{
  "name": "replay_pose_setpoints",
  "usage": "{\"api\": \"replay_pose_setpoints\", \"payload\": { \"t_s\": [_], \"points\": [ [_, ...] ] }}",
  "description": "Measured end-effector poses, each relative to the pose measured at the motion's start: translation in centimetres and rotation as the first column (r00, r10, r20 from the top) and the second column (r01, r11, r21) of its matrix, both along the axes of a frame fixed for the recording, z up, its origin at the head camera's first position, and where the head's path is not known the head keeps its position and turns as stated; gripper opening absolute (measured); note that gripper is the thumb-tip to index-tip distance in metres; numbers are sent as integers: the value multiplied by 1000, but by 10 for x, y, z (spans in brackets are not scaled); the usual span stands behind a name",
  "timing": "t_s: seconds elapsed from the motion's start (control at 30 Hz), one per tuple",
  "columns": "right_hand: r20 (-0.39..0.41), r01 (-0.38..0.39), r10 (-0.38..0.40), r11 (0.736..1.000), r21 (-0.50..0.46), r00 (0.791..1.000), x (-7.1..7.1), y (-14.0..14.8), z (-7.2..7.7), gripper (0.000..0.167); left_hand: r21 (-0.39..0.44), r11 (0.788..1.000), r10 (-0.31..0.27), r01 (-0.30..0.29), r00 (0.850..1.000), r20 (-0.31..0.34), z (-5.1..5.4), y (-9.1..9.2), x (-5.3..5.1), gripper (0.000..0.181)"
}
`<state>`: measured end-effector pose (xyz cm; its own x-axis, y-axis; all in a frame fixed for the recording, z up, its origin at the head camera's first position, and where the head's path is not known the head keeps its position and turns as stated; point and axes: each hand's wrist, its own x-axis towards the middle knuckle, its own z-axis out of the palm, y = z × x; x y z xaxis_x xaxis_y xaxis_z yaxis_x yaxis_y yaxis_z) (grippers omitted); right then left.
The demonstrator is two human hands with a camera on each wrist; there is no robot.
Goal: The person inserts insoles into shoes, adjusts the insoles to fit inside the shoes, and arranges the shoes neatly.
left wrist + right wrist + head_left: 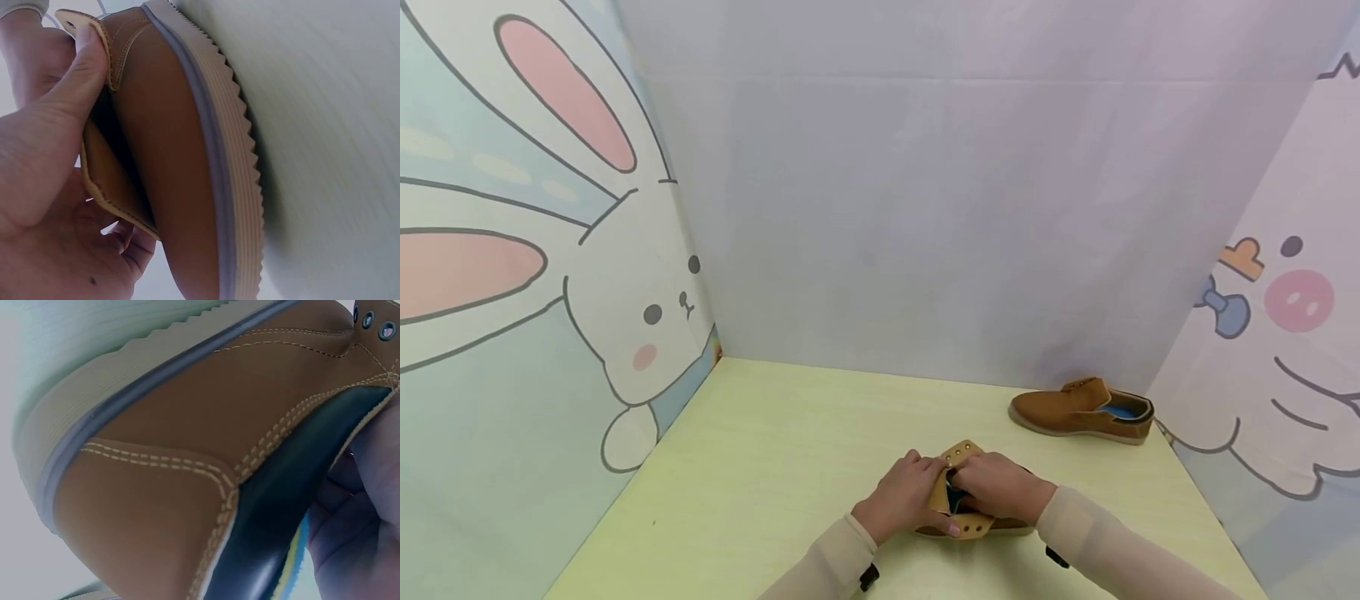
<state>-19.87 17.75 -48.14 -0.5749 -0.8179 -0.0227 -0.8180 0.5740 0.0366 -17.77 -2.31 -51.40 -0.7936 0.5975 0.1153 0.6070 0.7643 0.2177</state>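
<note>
A brown leather shoe (156, 512) with a pale ridged sole lies on the table under both hands. My left hand (904, 497) grips its upper. The thumb presses an eyelet flap (973, 527) outward, while the other fingers lie at the tan tongue (112, 169). My right hand (1000, 485) reaches into the shoe's opening from the heel side, and its fingertips are hidden inside. Beside that palm, a blue and yellow edge, seemingly of an insole (299, 547), rises above the dark padded collar (281, 500).
Another brown shoe (1075, 412) with a blue inside stands at the table's back right, toe to the left. The pale yellow table (760, 442) meets a grey cloth wall (910, 208) behind. Printed cartoon panels flank it, with a rabbit (647, 333) on the left.
</note>
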Motion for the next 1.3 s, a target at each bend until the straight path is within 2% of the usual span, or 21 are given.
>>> {"api": "replay_pose_setpoints", "payload": {
  "t_s": [0.17,0.4,0.53,0.67,0.77,0.8,0.97,1.07,1.3],
  "points": [
    [57,31,-29,999,-37,998,-1,1,-3,12,-2,1000,5,-5,1000,-2,2,0,0,99],
    [107,25,-18,997,-69,994,-2,5,-1,14,-15,1000,8,-8,1000,-9,4,0,-1,100],
    [110,31,-23,997,-75,994,-1,9,2,30,-13,1000,1,-1,1000,-9,3,1,-3,100],
    [68,2,2,999,-54,998,2,12,4,44,-3,1000,-5,5,1000,8,1,2,-5,99],
    [27,-32,32,999,-15,999,5,13,6,39,-4,1000,-6,6,1000,21,0,2,-5,100],
    [31,-34,34,999,-10,999,6,13,6,33,-7,1000,-5,5,1000,22,0,2,-5,100],
    [119,0,0,1000,-1,993,7,15,7,6,-8,1000,0,1,1000,27,-2,2,-3,101],
    [164,-1,2,1000,-4,986,8,16,6,6,-2,1000,-4,4,999,34,-2,1,-2,101],
    [179,-31,40,998,-51,983,7,20,8,11,8,1000,-5,5,1000,20,-3,0,-2,100]
  ]
}}
